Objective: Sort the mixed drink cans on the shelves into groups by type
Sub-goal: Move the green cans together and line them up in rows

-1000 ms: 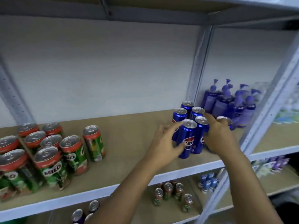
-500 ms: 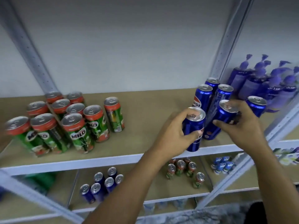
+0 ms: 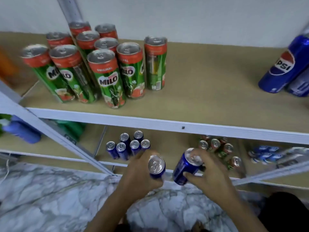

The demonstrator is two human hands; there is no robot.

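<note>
Two blue Pepsi cans hang in the air in front of the lower shelf (image 3: 250,179), one in each hand. The left hand (image 3: 138,174) wraps its fingers round an upright can (image 3: 156,166), lid facing the camera; the right hand (image 3: 209,174) pinches a tilted can (image 3: 184,169), thumb low on its side and fingers over the rim, its top leaning right.

Behind and to the left of both, a cluster of blue cans (image 3: 128,146) stands upright on that lower shelf. It appears the likeliest home for the pair. The left hand is the nearer, almost touching the group's right edge, and its can's long axis already matches the standing ones; the right-hand can would probably need righting first.

To the right on the same shelf stands a small group of green-and-red cans (image 3: 219,148). On the upper shelf (image 3: 200,124) a block of Milo cans (image 3: 93,64) fills the left, while more Pepsi cans (image 3: 282,67) stand at the far right edge. A marbled floor (image 3: 50,198) lies below.
</note>
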